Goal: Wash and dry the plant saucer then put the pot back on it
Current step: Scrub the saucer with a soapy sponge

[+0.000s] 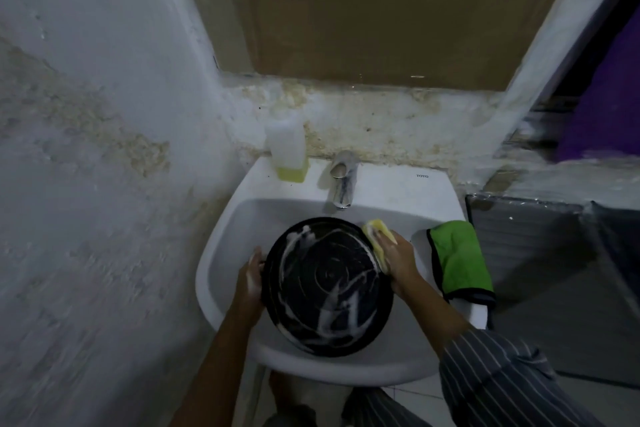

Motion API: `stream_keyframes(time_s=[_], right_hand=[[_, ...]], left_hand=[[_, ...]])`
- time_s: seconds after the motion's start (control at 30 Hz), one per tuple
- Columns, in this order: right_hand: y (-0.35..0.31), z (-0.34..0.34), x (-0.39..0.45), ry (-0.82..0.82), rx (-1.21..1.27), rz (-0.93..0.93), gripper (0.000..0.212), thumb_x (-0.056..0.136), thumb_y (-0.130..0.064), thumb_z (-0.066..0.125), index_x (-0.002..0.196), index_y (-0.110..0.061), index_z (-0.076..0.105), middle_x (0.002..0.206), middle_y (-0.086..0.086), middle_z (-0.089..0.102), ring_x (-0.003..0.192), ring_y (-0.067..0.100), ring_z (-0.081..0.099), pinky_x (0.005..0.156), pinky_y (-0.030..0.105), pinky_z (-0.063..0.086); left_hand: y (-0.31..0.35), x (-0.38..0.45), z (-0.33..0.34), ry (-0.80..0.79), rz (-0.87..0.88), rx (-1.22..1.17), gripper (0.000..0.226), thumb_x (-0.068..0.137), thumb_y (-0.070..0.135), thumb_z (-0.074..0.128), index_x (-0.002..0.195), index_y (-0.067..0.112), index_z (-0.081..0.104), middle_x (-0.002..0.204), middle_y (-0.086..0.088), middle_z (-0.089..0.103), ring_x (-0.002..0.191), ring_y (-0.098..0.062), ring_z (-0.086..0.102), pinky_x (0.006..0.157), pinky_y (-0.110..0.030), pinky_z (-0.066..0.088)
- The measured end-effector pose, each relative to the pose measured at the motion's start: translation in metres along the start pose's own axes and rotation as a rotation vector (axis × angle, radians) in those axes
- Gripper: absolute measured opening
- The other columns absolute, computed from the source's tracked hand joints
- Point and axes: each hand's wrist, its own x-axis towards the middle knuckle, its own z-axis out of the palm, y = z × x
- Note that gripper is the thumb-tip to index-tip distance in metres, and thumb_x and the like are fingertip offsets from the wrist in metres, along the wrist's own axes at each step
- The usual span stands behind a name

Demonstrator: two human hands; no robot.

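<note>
While soaped, saucer [327, 286] between 2 hands' grip

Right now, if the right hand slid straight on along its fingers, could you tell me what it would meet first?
Probably the white sink's back wall below the chrome tap; the right hand, holding the yellow sponge, points up-left, though depth is unclear.

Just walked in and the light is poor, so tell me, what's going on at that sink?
A person is washing a black plant saucer over the white sink. The left hand holds the saucer by its left rim, and the right hand grips a yellow sponge against its upper right edge. Streaks of white suds cover the saucer, so it is not rinsed yet. No water is visibly running from the tap. A green cloth lies over the sink's right rim, and a soap bottle stands at the back left.
</note>
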Motion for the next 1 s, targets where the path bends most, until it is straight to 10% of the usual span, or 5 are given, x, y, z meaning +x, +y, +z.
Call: stream_keyframes(time_s=[0.13, 0.27, 0.43, 0.67, 1.0], right_hand=[[-0.003, 0.005, 0.003, -0.001, -0.180, -0.221, 0.028, 0.089, -0.018, 0.064, 0.084, 0.010, 0.061, 0.076, 0.018, 0.057, 0.070, 0.020, 0.052, 0.062, 0.029, 0.040], [-0.007, 0.014, 0.008, 0.073, -0.500, -0.433, 0.027, 0.089, -0.017, 0.062, 0.065, -0.007, 0.055, 0.060, 0.008, 0.053, 0.060, 0.022, 0.050, 0.057, 0.025, 0.036], [0.000, 0.041, -0.011, 0.093, -0.753, -0.531, 0.019, 0.092, -0.016, 0.055, 0.095, 0.000, 0.063, 0.097, 0.020, 0.059, 0.093, 0.032, 0.054, 0.070, 0.026, 0.031], [-0.001, 0.095, -0.063, -0.112, -1.022, -1.121, 0.038, 0.085, -0.038, 0.045, 0.104, -0.012, 0.066, 0.105, 0.006, 0.067, 0.098, 0.026, 0.063, 0.085, 0.038, 0.049], [-0.008, 0.055, -0.029, -0.007, -0.651, -0.722, 0.021, 0.092, -0.016, 0.053, 0.106, -0.004, 0.063, 0.102, 0.016, 0.063, 0.097, 0.030, 0.057, 0.083, 0.030, 0.043]], left_hand=[[0.022, 0.011, 0.012, -0.019, 0.086, 0.315, 0.051, 0.098, 0.047, 0.032, 0.093, 0.012, 0.069, 0.092, -0.011, 0.068, 0.080, -0.022, 0.063, 0.078, -0.033, 0.048], [0.023, 0.009, 0.026, 0.109, 0.264, 0.448, 0.058, 0.099, 0.039, 0.037, 0.066, 0.000, 0.064, 0.071, -0.020, 0.064, 0.061, -0.024, 0.059, 0.064, -0.032, 0.043], [0.019, -0.005, 0.046, 0.093, 0.396, 0.448, 0.057, 0.099, 0.032, 0.040, 0.046, 0.011, 0.044, 0.048, -0.005, 0.049, 0.049, -0.012, 0.048, 0.048, -0.014, 0.037], [0.005, -0.015, 0.040, 0.140, 0.542, 0.440, 0.031, 0.097, 0.003, 0.041, 0.079, -0.008, 0.064, 0.075, -0.027, 0.063, 0.073, -0.035, 0.060, 0.061, -0.029, 0.040], [0.000, -0.028, 0.020, 0.110, 0.546, 0.262, 0.046, 0.098, 0.021, 0.043, 0.052, 0.011, 0.044, 0.049, -0.003, 0.044, 0.043, -0.002, 0.043, 0.045, -0.014, 0.035]])
